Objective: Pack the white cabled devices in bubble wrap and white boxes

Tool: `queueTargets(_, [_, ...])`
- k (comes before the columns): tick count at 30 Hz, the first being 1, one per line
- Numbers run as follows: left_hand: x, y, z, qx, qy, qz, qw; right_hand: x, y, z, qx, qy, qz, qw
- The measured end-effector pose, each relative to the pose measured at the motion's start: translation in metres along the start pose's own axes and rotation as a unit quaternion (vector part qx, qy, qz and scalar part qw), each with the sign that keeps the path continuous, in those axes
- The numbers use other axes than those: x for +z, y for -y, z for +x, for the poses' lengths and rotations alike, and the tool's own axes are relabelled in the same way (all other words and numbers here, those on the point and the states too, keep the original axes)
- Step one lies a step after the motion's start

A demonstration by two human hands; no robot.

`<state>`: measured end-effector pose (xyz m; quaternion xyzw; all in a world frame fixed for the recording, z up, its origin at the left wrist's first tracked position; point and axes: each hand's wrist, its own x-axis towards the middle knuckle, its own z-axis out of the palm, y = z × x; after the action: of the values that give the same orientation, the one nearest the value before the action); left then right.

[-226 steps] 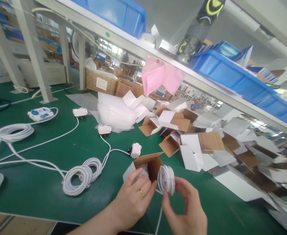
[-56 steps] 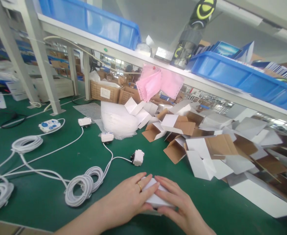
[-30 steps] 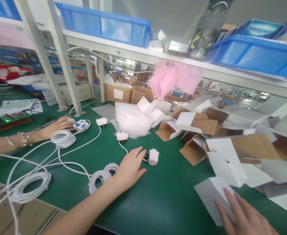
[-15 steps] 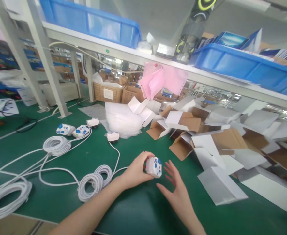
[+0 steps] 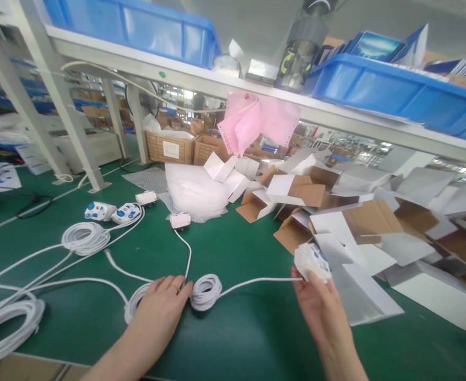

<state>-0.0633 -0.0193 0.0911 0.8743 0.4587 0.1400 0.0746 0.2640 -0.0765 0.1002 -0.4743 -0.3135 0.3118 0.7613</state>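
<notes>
My right hand [image 5: 320, 304] holds a small white controller with blue buttons [image 5: 311, 261] lifted above the green table [image 5: 236, 328]. Its white cord runs left to a small cable coil [image 5: 206, 291] lying on the mat. My left hand [image 5: 159, 312] lies flat on the table with its fingers spread over a second white coil [image 5: 134, 308], just left of the first one. A closed white box [image 5: 362, 296] lies right beside my right hand.
A heap of open white and brown cartons [image 5: 352, 227] fills the right side. More controllers [image 5: 111, 212] and cable coils [image 5: 84, 238] lie at the left, bubble wrap [image 5: 195, 193] behind. A shelf with blue bins [image 5: 379, 95] hangs overhead.
The controller passed from my left hand to my right, which carried it right and stretched the cord. My left hand dropped onto the coils. Earlier both hands closed a white box and set it aside.
</notes>
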Motion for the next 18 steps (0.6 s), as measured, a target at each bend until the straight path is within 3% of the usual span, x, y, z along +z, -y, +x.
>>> queueTargets(2, [-0.016, 0.014, 0.006, 0.0, 0.003, -0.057, 0.998, 0.001, 0.02, 0.02, -0.037, -0.026, -0.005, 0.999])
queueTargets(5, [-0.037, 0.028, 0.022, 0.012, -0.064, -0.076, 0.995, 0.014, 0.047, 0.041, -0.129, -0.064, -0.011, 0.99])
queueTargets(7, [-0.043, 0.025, 0.031, 0.027, -0.111, -0.097, 0.989, 0.029, 0.057, 0.042, -0.216, -0.063, -0.039, 0.974])
queueTargets(9, [-0.042, 0.008, 0.036, 0.041, -0.146, -0.168, 0.974, 0.045, 0.055, 0.031, -0.273, -0.037, -0.096, 0.956])
queueTargets(14, [-0.014, -0.068, 0.03, 0.038, -0.191, -0.359, 0.913, 0.069, 0.0, -0.029, -0.254, -0.01, -0.242, 0.936])
queueTargets(18, [0.027, -0.108, 0.016, -0.043, -0.198, -0.431, 0.879, 0.063, -0.053, -0.077, -0.169, 0.056, -0.279, 0.943])
